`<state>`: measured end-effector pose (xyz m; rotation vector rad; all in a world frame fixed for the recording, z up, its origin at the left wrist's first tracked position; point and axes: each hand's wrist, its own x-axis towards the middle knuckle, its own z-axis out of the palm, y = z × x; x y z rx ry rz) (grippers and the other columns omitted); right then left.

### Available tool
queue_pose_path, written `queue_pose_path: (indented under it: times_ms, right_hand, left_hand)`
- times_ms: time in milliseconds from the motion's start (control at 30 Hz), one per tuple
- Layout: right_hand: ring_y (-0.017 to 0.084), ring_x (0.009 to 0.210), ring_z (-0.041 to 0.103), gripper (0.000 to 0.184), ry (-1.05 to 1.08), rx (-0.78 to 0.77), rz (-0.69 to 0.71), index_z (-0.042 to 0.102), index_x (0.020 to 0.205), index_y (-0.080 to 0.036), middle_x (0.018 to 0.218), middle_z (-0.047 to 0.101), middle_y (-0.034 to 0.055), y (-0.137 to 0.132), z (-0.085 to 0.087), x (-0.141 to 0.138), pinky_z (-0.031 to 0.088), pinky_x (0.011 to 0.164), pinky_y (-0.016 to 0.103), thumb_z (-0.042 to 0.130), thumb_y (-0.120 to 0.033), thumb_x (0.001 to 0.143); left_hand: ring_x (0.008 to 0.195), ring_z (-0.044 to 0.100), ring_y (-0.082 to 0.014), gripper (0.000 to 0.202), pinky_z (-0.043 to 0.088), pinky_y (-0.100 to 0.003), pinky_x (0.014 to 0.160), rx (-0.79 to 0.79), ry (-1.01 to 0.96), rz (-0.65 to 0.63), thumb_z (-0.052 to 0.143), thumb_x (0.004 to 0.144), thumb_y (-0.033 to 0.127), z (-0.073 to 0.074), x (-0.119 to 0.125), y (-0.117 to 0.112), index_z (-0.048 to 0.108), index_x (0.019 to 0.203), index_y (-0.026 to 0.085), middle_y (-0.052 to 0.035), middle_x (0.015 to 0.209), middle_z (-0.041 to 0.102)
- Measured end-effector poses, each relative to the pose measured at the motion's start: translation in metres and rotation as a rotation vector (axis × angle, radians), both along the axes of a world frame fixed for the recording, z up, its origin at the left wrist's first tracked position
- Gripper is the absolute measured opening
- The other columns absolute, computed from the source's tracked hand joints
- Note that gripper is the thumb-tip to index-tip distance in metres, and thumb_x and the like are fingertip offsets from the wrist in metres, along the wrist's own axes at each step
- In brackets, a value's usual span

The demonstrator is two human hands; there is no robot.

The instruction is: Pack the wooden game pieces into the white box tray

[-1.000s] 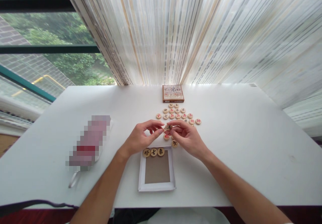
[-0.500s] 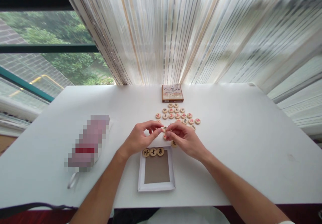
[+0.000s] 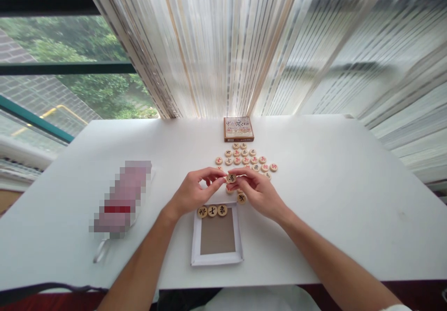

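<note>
My right hand (image 3: 260, 191) pinches a round wooden chess piece (image 3: 231, 178) with a black character, held just above the table. My left hand (image 3: 195, 191) has its fingertips curled against the same piece from the left. Below the hands lies a shallow white box tray (image 3: 197, 236) with three black-marked pieces (image 3: 212, 211) in a row along its far edge. Several more pieces (image 3: 246, 157), red and black, lie scattered on the white table (image 3: 331, 199) beyond the hands. One piece (image 3: 241, 199) lies just under my right hand.
A brown printed box lid (image 3: 239, 129) sits at the table's far edge by the striped curtain (image 3: 265, 45). A blurred pink item (image 3: 122, 197) lies on the left. A dark strap (image 3: 42, 287) hangs at the near left edge. A window is at left.
The piece between my fingers has been turned so its black character faces up. Both hands stay almost in place.
</note>
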<state>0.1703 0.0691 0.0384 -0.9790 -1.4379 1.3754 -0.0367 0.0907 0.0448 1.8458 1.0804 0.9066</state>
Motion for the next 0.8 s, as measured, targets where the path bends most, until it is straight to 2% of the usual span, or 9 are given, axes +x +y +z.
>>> queue_pose_path:
  times_ms: [133,400,500,800]
  right_hand:
    - [0.021,0.091,0.074,0.026,-0.003,0.007,0.027,0.064,0.118,-0.020,0.089,0.076,0.0062,-0.0016,0.0021,-0.0010,0.059,0.085,0.036,0.058,-0.031,0.095]
    - [0.020,0.090,0.074,0.025,0.031,0.045,0.046,0.067,0.117,-0.023,0.097,0.073,0.0062,-0.0025,0.0079,-0.0033,0.061,0.084,0.035,0.060,-0.033,0.095]
    - [0.019,0.090,0.074,0.025,0.041,0.045,0.052,0.066,0.116,-0.022,0.091,0.074,0.0052,-0.0026,0.0067,-0.0034,0.061,0.083,0.035,0.062,-0.032,0.094]
    - [0.019,0.088,0.073,0.021,0.049,0.021,0.047,0.065,0.110,-0.021,0.096,0.072,0.0060,-0.0024,0.0010,-0.0033,0.060,0.083,0.036,0.065,-0.034,0.092]
  left_hand:
    - [0.080,0.066,-0.0141,0.020,0.052,-0.024,0.071,0.006,0.012,0.004,0.066,0.089,0.030,-0.0010,-0.0004,0.0004,0.071,0.105,0.020,-0.0032,0.097,0.074]
    - [0.079,0.067,-0.0149,0.024,0.051,-0.024,0.070,-0.003,0.021,-0.001,0.068,0.087,0.032,-0.0008,-0.0010,0.0011,0.070,0.108,0.021,-0.0031,0.093,0.074]
    - [0.079,0.066,-0.0154,0.026,0.051,-0.026,0.071,-0.012,0.008,-0.006,0.068,0.087,0.034,-0.0016,-0.0004,0.0011,0.069,0.108,0.020,-0.0039,0.093,0.074]
    - [0.076,0.068,-0.0159,0.027,0.051,-0.026,0.070,-0.022,-0.015,0.008,0.071,0.085,0.039,-0.0035,0.0018,0.0004,0.069,0.102,0.018,-0.0039,0.085,0.075]
